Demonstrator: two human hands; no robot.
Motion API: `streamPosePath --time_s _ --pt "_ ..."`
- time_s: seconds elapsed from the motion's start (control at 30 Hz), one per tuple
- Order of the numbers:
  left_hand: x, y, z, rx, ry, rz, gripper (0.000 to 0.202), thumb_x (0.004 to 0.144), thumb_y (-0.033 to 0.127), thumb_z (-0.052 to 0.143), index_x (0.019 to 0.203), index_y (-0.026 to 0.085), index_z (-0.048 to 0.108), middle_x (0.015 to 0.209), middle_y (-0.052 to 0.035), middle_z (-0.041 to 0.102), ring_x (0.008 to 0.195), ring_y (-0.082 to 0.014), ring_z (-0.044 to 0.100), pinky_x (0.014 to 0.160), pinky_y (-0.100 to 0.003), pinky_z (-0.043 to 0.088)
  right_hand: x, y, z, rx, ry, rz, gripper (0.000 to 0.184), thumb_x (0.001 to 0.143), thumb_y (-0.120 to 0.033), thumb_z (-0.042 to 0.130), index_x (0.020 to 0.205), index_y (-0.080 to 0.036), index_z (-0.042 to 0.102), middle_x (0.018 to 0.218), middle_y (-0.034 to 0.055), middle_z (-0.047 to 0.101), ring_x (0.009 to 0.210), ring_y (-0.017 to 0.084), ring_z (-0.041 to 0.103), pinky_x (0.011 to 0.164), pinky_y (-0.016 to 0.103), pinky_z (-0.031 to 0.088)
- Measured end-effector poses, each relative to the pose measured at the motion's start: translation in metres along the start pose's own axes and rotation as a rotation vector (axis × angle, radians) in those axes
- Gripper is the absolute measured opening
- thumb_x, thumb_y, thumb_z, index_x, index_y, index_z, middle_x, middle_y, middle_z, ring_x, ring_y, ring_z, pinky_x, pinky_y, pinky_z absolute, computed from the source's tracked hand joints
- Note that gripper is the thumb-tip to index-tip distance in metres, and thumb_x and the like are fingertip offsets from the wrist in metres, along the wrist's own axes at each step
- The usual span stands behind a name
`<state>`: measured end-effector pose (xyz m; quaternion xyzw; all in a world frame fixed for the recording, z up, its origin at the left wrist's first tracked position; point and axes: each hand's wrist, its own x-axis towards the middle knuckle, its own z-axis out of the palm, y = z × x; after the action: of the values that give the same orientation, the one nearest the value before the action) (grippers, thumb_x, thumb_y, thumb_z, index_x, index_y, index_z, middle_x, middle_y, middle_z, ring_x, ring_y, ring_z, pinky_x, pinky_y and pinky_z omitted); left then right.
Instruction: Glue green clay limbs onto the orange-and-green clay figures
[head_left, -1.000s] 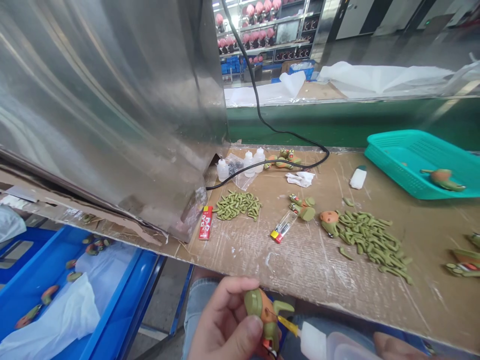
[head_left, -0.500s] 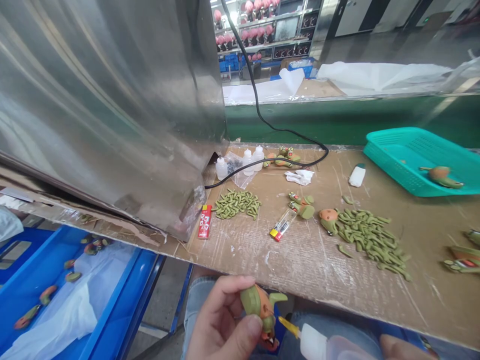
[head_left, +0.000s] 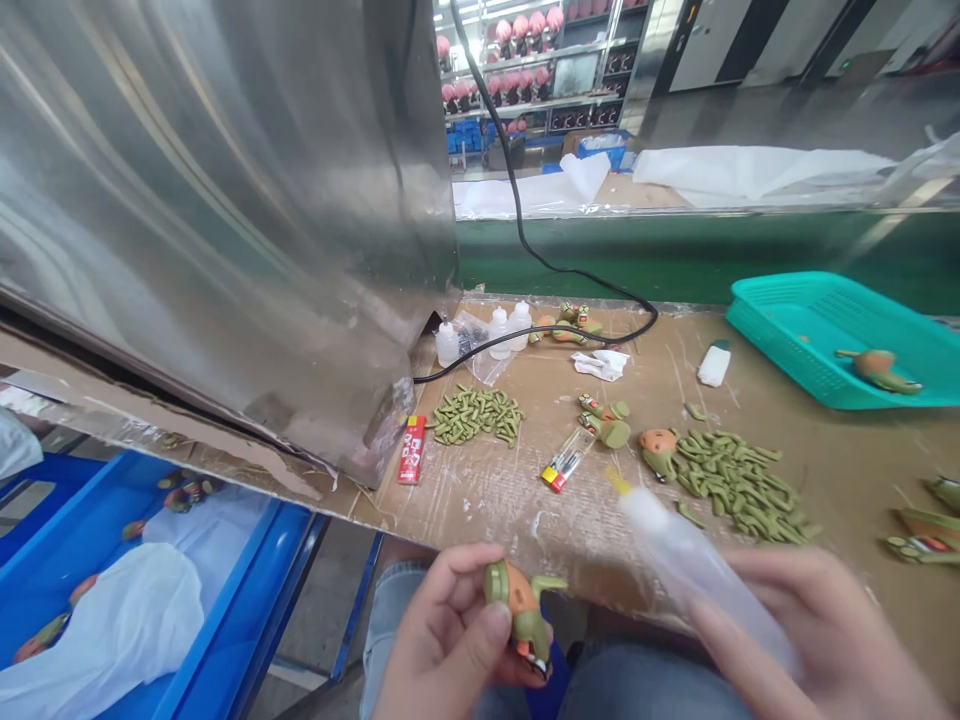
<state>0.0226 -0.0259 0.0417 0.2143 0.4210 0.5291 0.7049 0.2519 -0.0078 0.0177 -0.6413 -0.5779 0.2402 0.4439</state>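
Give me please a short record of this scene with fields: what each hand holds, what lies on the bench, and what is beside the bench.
left hand: grips a small green and orange toy figure between thumb and fingers
right hand: holds a clear glue bottle, yellow tip pointing up and left, blurred
bench: two piles of green parts, small bottles, red tube, black cable
teal basket: one figure inside
blue bin: lower left, with white sheet and several figures

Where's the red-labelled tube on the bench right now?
In the head view, the red tube lies flat on the cardboard-covered bench, left of centre, at the foot of the steel panel and just left of the smaller pile of green pieces.
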Motion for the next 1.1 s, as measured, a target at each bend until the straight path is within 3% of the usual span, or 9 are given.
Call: streamPosePath --time_s 0.13,0.27,0.37,0.47,0.5,0.63,0.73,0.93,1.1 --pt "0.002 0.001 -0.004 -0.004 0.016 -0.008 0.028 0.065 0.031 0.078 0.09 0.024 0.069 0.077 -0.0021 0.074 0.064 -0.0189 0.069 0.051 -0.029 0.058 0.031 0.013 0.029 -0.068 0.044 0.054 0.045 0.072 -0.051 0.061 0.103 -0.023 0.045 0.092 0.0074 0.065 0.082 0.029 0.062 0.069 0.042 0.049" --pt "0.002 0.005 -0.011 -0.019 0.05 -0.004 0.03 0.063 0.031 0.079 0.09 0.023 0.068 0.076 -0.0033 0.074 0.065 -0.02 0.069 0.051 -0.03 0.057 0.031 0.009 0.024 -0.137 0.199 0.048 0.055 0.07 -0.054 0.063 0.109 -0.016 0.05 0.103 0.0138 0.06 0.082 0.031 0.059 0.072 0.046 0.047" --pt "0.003 0.008 -0.015 -0.025 0.108 0.03 0.03 0.064 0.031 0.079 0.09 0.021 0.068 0.074 -0.0034 0.073 0.062 -0.0196 0.068 0.05 -0.03 0.057 0.023 -0.019 0.021 -0.224 0.332 -0.084 0.034 0.079 -0.047 0.06 0.097 -0.018 0.057 0.095 0.0109 0.06 0.071 0.025 0.057 0.069 0.04 0.045" --pt "0.003 0.009 -0.015 -0.033 0.131 0.06 0.03 0.064 0.03 0.079 0.09 0.021 0.067 0.073 -0.0035 0.073 0.062 -0.0198 0.067 0.049 -0.03 0.057 0.032 -0.045 0.048 -0.383 0.017 -0.544 0.018 0.094 -0.029 0.04 0.091 -0.019 0.055 0.082 0.006 0.059 0.072 0.021 0.056 0.065 0.032 0.044" --pt "0.003 0.009 -0.015 -0.03 0.127 0.066 0.03 0.064 0.031 0.079 0.09 0.021 0.067 0.073 -0.0035 0.073 0.062 -0.0199 0.067 0.049 -0.03 0.057 0.039 -0.05 0.062 -0.43 -0.074 -0.599 0.018 0.095 -0.025 0.037 0.092 -0.019 0.054 0.082 0.0057 0.058 0.076 0.021 0.055 0.065 0.031 0.044" --pt "-0.001 0.011 -0.017 -0.009 0.11 0.076 0.031 0.062 0.032 0.079 0.089 0.021 0.068 0.074 -0.0046 0.074 0.062 -0.021 0.068 0.049 -0.031 0.058 0.072 -0.05 0.118 -0.64 -0.177 -0.59 0.004 0.087 -0.013 0.055 0.083 -0.014 0.054 0.077 0.0019 0.055 0.079 0.02 0.054 0.07 0.033 0.046" --pt "-0.004 0.014 -0.023 -0.014 0.124 0.092 0.033 0.062 0.033 0.08 0.089 0.021 0.068 0.073 -0.0049 0.074 0.061 -0.0208 0.068 0.049 -0.031 0.058 0.082 -0.046 0.137 -0.733 -0.196 -0.546 0.006 0.086 -0.01 0.059 0.082 -0.013 0.055 0.079 -0.0005 0.054 0.078 0.017 0.056 0.071 0.033 0.047" --pt "-0.001 0.017 -0.027 -0.066 0.153 0.106 0.029 0.063 0.028 0.079 0.088 0.02 0.067 0.071 -0.0029 0.073 0.061 -0.0199 0.068 0.047 -0.029 0.057 0.069 -0.049 0.121 -0.62 -0.3 -0.569 0.015 0.083 0.0 0.05 0.087 -0.012 0.058 0.082 0.0044 0.055 0.082 0.022 0.053 0.075 0.037 0.045" --pt "0.004 0.011 -0.025 -0.113 0.089 0.072 0.027 0.067 0.029 0.077 0.091 0.022 0.067 0.074 -0.003 0.073 0.063 -0.0203 0.069 0.048 -0.028 0.057 0.044 -0.048 0.085 -0.302 -0.34 -0.474 0.018 0.09 -0.017 0.04 0.093 -0.017 0.058 0.083 0.0061 0.06 0.076 0.022 0.057 0.069 0.034 0.047"
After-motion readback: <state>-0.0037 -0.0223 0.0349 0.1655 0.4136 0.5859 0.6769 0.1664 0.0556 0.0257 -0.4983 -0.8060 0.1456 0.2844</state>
